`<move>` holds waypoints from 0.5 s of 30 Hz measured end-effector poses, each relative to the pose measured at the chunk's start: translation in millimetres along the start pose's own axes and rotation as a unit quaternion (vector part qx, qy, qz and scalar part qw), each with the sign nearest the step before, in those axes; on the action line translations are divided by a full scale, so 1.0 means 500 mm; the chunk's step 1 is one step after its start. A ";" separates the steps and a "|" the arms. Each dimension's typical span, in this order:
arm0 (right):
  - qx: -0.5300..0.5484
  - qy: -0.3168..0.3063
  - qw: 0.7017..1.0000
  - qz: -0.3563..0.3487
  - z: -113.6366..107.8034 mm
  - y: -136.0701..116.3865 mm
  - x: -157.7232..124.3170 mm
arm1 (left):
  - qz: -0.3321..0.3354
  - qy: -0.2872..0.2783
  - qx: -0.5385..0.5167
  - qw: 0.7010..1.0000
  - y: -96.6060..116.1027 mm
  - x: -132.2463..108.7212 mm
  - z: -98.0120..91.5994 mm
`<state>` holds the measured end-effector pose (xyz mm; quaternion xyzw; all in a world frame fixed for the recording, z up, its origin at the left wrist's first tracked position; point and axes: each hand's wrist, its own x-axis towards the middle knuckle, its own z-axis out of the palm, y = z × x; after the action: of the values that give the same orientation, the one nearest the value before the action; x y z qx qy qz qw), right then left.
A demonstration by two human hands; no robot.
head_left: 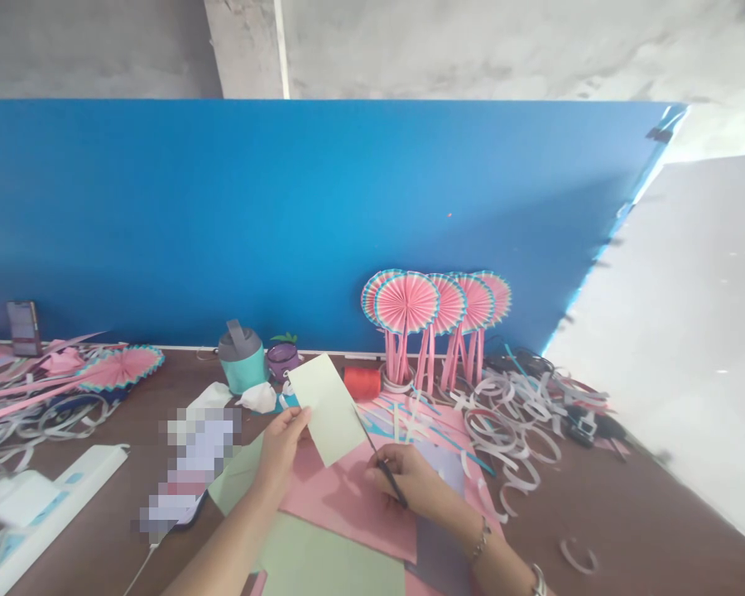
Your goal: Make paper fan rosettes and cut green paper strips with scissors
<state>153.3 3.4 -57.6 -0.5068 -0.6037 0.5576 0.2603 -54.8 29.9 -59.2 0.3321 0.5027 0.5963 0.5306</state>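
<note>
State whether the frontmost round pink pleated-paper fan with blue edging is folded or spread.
Spread: the round pink pleated-paper fan shows a full disc, its pleats radiating from centre to blue-edged rim.

the head view looks forward and down from the person's brow, with the left hand (pixel 284 434) and right hand (pixel 403 476) close ahead, over a brown table (pixel 646 521) toward a blue partition (pixel 223 199).

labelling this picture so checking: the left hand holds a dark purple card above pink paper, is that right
Not quite: the card is pale greenish cream, not dark purple, as the head view shows. The left hand does hold it above pink paper.
</note>
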 end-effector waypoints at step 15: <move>0.020 0.003 0.999 -0.026 0.000 0.000 0.000 | 0.006 -0.043 0.017 0.999 -0.025 0.002 0.000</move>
<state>153.2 3.4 -57.4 -0.4872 -0.6048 0.5610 0.2867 -51.1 30.1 -71.2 0.3695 0.4875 0.5759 0.5423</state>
